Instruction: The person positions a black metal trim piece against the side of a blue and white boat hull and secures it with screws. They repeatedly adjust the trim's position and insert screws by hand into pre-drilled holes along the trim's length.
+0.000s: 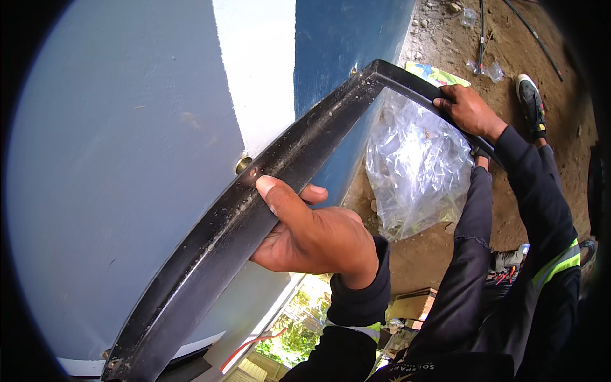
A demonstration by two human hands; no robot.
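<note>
A black metal angle frame (317,130) runs diagonally along the painted wall (146,114) and bends at a corner at the upper right. My left hand (312,232) grips its long bar near the middle, thumb on the front face, fingers curled behind. Close to that thumb, a brass-coloured anchor bolt (244,164) sticks out of the wall beside the bar's edge. My right hand (471,111) is closed around the shorter bar beyond the corner. A second bolt (354,69) shows beside the frame near the corner. Fingers behind the metal are partly hidden.
Clear plastic sheeting (417,165) lies on the dirt ground (509,197) under the frame's corner. Black rods (534,38) lie farther off. My shoe (531,105) is at the right. A cardboard box (414,304) and hand tools (507,275) are near my legs.
</note>
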